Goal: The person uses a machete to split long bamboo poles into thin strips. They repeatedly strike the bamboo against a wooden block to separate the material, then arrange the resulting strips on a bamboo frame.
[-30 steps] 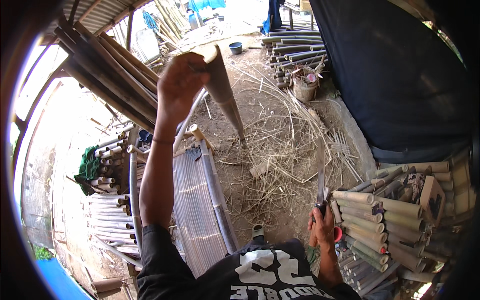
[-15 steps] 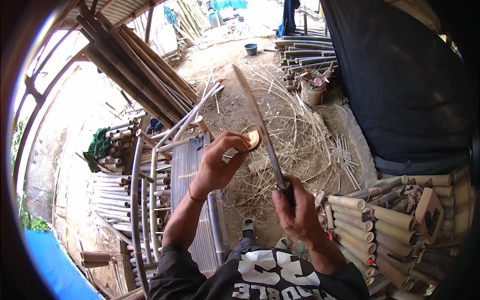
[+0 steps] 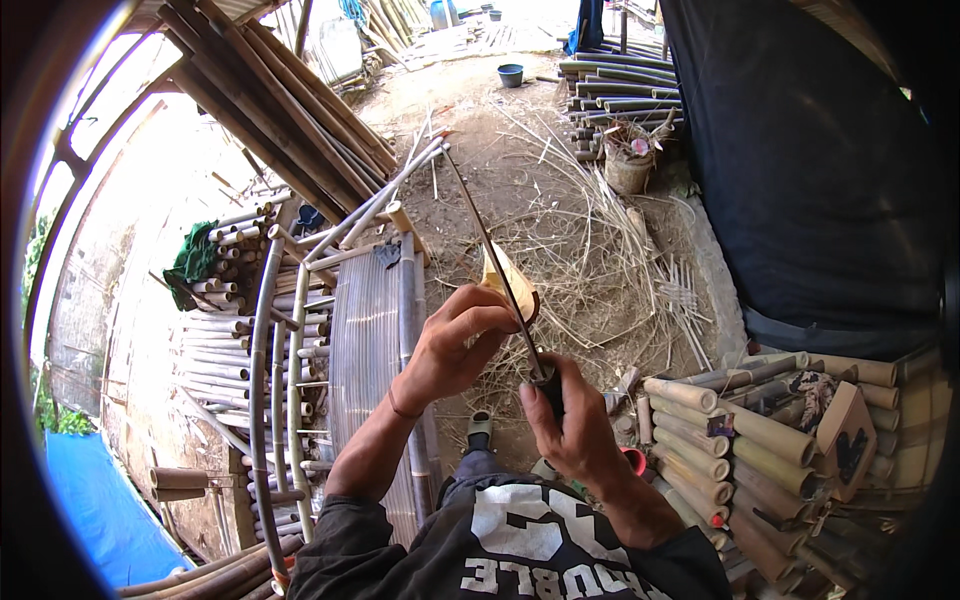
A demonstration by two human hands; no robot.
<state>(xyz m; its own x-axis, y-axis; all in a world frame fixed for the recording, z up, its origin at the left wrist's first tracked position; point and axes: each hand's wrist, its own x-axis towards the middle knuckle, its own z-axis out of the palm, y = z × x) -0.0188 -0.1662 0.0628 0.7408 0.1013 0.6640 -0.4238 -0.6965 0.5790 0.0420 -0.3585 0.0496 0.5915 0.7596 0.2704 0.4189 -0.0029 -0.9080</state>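
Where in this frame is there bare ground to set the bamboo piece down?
Bare dirt lies beyond the straw litter, toward the blue bowl. Near the left hand and right hand it is crowded: bamboo mat on the left, stacked bamboo tubes on the right.

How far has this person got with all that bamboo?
Already done, it seems: a rack of thin split strips lies by the left arm, and shavings litter the ground. In hand: the left hand holds a short bamboo piece while the right hand sets a long blade against it. Left: a stack of cut bamboo sections at the right looks unsplit, so plenty probably remains.
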